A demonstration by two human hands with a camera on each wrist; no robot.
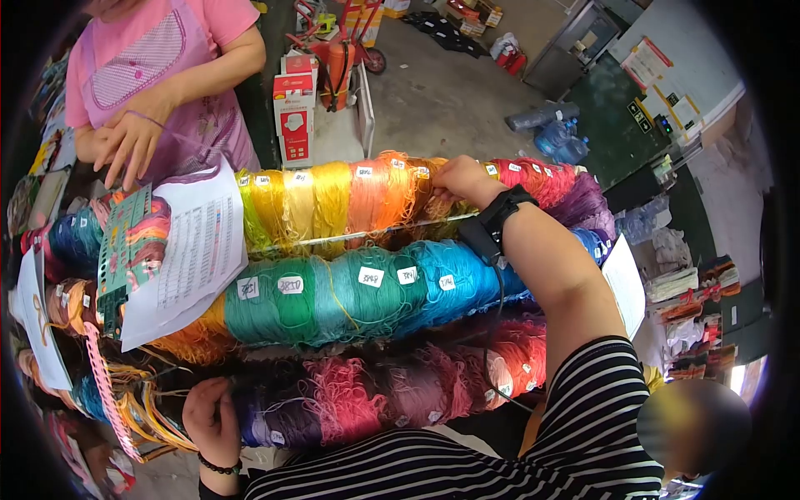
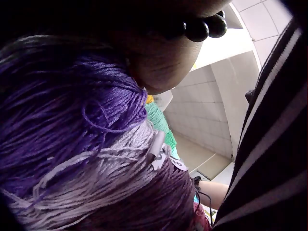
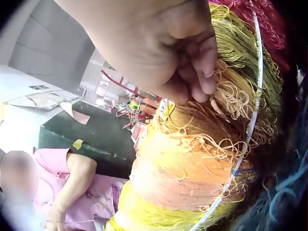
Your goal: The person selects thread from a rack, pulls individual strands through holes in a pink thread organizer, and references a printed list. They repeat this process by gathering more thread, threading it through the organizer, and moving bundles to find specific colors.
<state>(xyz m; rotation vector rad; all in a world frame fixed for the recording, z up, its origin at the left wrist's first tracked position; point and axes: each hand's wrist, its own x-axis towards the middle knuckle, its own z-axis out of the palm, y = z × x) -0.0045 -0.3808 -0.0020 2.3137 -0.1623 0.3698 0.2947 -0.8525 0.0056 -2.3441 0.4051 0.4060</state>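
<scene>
Step in hand: judged to be the picking out of strands from the brown thread (image 3: 190, 118), with the work done by the right hand (image 1: 468, 182). For the next move, a light pinch and a slow draw seem to be called for, so that neighbouring loops are not snagged.

Right hand: fingers curled, the tips brought to the strands, which appear to be pinched between them; the exact grip is partly hidden. Left hand (image 1: 213, 421): held at the near row, beside the purple thread (image 2: 72, 106); fingers bent, whether anything is gripped cannot be told.

Brown thread: located in the far row, set between olive thread (image 3: 236, 38) and orange thread (image 3: 178, 149). Wound in a thick bundle, fine and slightly glossy, shaded from brown to tan. The surface is loosened, with many curled loops raised near the fingertips. Crossed at one side by a white cord (image 3: 260, 72). A small label (image 3: 166, 109) is found at its edge, marking not legible.
</scene>
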